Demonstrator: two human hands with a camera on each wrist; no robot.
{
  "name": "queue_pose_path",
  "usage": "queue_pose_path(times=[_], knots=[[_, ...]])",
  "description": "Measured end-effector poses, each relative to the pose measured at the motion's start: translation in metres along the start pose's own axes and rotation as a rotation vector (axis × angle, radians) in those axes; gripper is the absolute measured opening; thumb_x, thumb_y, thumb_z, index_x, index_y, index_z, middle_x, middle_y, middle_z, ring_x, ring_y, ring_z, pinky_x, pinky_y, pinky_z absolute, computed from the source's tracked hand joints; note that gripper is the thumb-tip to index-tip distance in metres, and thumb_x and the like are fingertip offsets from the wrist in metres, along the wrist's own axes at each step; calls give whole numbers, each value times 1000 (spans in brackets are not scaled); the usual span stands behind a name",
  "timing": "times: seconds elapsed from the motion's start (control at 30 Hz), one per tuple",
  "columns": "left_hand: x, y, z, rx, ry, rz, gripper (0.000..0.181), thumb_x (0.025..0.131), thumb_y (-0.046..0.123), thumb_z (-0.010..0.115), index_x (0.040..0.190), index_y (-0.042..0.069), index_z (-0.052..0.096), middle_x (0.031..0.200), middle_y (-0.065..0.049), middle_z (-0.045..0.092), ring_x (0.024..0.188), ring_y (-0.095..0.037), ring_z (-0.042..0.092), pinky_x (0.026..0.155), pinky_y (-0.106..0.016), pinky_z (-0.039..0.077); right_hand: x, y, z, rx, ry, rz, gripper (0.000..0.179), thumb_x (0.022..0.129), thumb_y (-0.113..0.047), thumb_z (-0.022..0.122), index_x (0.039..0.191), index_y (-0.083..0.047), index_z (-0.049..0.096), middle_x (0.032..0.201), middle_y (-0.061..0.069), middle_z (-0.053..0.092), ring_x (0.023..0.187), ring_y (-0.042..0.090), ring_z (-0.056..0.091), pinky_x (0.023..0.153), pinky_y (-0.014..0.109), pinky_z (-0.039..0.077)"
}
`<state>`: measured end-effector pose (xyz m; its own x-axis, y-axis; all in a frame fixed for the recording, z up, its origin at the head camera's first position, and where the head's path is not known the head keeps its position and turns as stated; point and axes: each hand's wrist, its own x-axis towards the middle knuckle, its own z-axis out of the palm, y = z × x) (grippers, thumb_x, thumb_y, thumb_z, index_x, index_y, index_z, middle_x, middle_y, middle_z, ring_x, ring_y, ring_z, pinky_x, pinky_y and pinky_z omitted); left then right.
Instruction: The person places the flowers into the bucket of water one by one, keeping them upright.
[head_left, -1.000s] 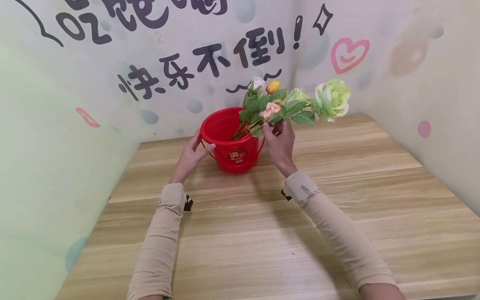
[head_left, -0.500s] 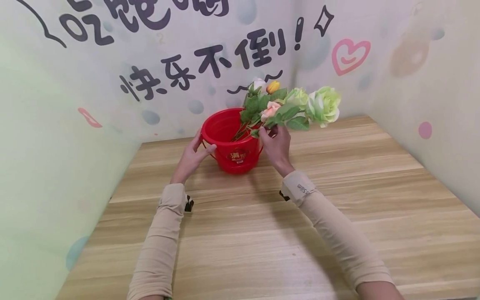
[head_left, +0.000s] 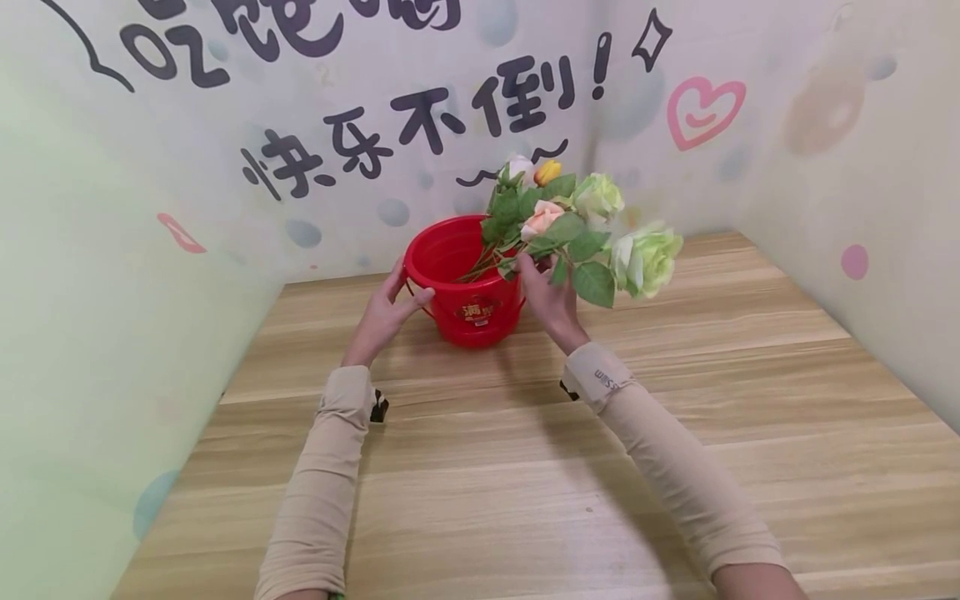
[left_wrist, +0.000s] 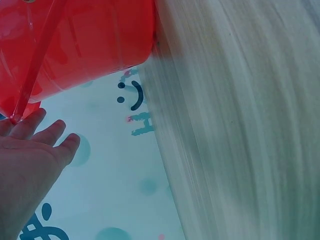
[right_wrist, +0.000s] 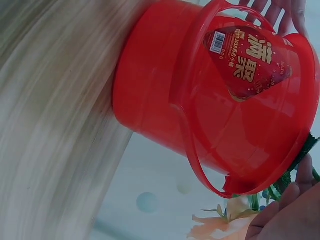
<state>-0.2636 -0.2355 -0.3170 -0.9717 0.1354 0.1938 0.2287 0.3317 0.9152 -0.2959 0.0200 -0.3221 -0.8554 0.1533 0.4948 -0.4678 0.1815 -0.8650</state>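
A red plastic bucket (head_left: pixel 480 327) stands upright on the table, with several flowers leaning out over its right rim. My left hand (head_left: pixel 381 321) steadies the bucket's left side, fingers nearly straight in the left wrist view, where the bucket wall (left_wrist: pixel 105 35) is close. At the right rim, my right hand (head_left: pixel 553 304) pinches the stem of a large pale green rose (head_left: pixel 645 260), whose head droops to the right. Beside it are another green rose (head_left: pixel 598 197), a peach rose (head_left: pixel 543 219), a yellow tulip (head_left: pixel 548 172) and a white flower (head_left: pixel 517 168). Leaves partly hide the right fingertips.
The wood-grain table (head_left: pixel 480 492) reaches the patterned back wall (head_left: pixel 360 233), close behind the bucket. Side walls rise at left and right. The bucket's handle (right_wrist: pixel 187 135) hangs down its front side in the right wrist view.
The large green rose has swung down and slightly left as my right hand moved a little toward the bucket. My left hand and the bucket have stayed in place.
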Motion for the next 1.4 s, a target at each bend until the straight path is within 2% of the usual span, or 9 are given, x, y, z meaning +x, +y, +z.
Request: queue_pose_path(times=[0.1, 0.33, 0.47, 0.57, 0.67, 0.87, 1.07, 1.23, 1.4], knots=[[0, 0, 1, 3, -1, 10, 80, 102, 18, 66, 165, 6, 19, 170, -12, 21, 156, -30, 19, 121, -49, 28, -1, -1, 0, -6, -3, 18, 16, 100, -14, 58, 94, -2, 66, 72, 6, 55, 72, 20, 52, 66, 29, 41], [0, 0, 1, 4, 1, 9, 80, 102, 18, 66, 165, 5, 18, 170, -13, 20, 156, -30, 19, 122, -49, 27, 0, 0, 0, -6, 8, -51, 20, 101, -9, 58, 118, 1, 56, 96, 10, 54, 93, 18, 50, 86, 33, 42], [0, 0, 1, -4, 1, 12, 81, 102, 17, 66, 165, 5, 18, 170, -13, 20, 156, -30, 19, 122, -49, 27, -1, 1, -1, -18, -31, -18, 13, 103, -15, 55, 103, -2, 58, 80, 7, 53, 76, 15, 51, 73, 30, 42], [0, -1, 1, -6, 3, 15, 81, 102, 17, 66, 165, 5, 18, 170, -13, 20, 156, -30, 19, 122, -48, 28, -4, 2, -2, -42, -81, 50, 31, 105, -24, 49, 85, -5, 63, 62, 2, 47, 56, 14, 43, 54, 28, 36], [-1, -1, 1, -6, 5, 14, 81, 102, 18, 67, 165, 5, 19, 170, -13, 20, 156, -30, 19, 121, -49, 29, -6, 2, -2, -65, -106, 87, 47, 103, -28, 46, 72, 0, 67, 51, 1, 46, 47, 13, 40, 47, 28, 33], [-1, -2, 1, -18, 4, 16, 81, 101, 18, 67, 165, 6, 19, 170, -12, 20, 156, -31, 19, 119, -51, 31, -5, -1, -4, -99, -131, 76, 48, 100, -26, 45, 68, 5, 62, 50, 2, 47, 48, 16, 40, 50, 33, 36], [0, -3, 0, -28, 5, 24, 80, 102, 18, 66, 165, 6, 20, 170, -11, 21, 156, -30, 19, 120, -50, 31, -1, -5, -5, -115, -198, 159, 51, 102, -33, 43, 55, -14, 46, 50, -2, 41, 47, 15, 36, 48, 32, 33], [3, -11, 0, -28, 12, 33, 80, 102, 19, 67, 166, 9, 20, 170, -10, 22, 156, -30, 19, 120, -52, 30, 4, -10, -3, -205, -258, 243, 49, 103, -35, 45, 58, -17, 43, 53, -3, 39, 51, 14, 36, 50, 31, 33], [0, -3, 0, -5, 10, 25, 79, 102, 18, 66, 165, 6, 20, 170, -12, 21, 156, -31, 20, 120, -50, 30, 8, -11, -3, -283, -343, 307, 40, 104, -40, 45, 73, -15, 45, 65, 0, 43, 62, 16, 40, 59, 32, 38]])
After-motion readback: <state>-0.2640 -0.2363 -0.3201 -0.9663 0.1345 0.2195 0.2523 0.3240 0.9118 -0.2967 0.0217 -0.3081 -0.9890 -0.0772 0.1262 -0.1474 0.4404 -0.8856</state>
